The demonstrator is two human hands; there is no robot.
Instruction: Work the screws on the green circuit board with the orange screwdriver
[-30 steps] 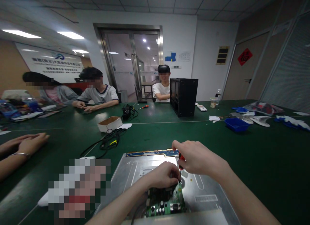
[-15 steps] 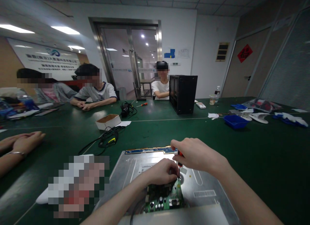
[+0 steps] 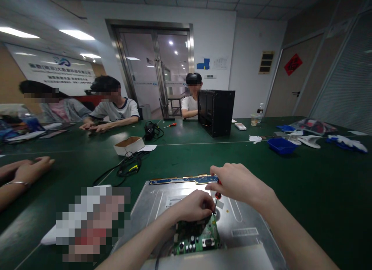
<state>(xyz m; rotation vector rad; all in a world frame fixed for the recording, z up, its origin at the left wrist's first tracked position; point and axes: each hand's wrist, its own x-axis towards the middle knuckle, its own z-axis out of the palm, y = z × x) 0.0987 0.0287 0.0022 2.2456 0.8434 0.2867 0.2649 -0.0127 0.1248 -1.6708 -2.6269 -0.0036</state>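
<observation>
My right hand [image 3: 236, 184] is closed around the red and black handle of a screwdriver [image 3: 218, 195]. The shaft points down, its tip at the upper right edge of a green circuit board [image 3: 207, 235]. Beside the tip, my left hand [image 3: 197, 206] has its fingers pinched together; what they grip, if anything, is hidden. That hand lies over the board's upper part. Under the board is a flat silver metal panel [image 3: 244, 221] with a barcode label. Along the panel's far edge runs a narrow blue circuit strip [image 3: 174, 180].
A black computer case [image 3: 222, 113] stands across the green table, with a person behind it. Left of my panel are black cables [image 3: 124, 169], an open cardboard box [image 3: 129, 146] and another person's hands [image 3: 31, 171]. A blue tray [image 3: 281, 146] sits to the right.
My right hand has shifted slightly on the screwdriver, showing more of the lower handle. The computer case has turned and moved a little left. The seated person at the left has separated their hands.
</observation>
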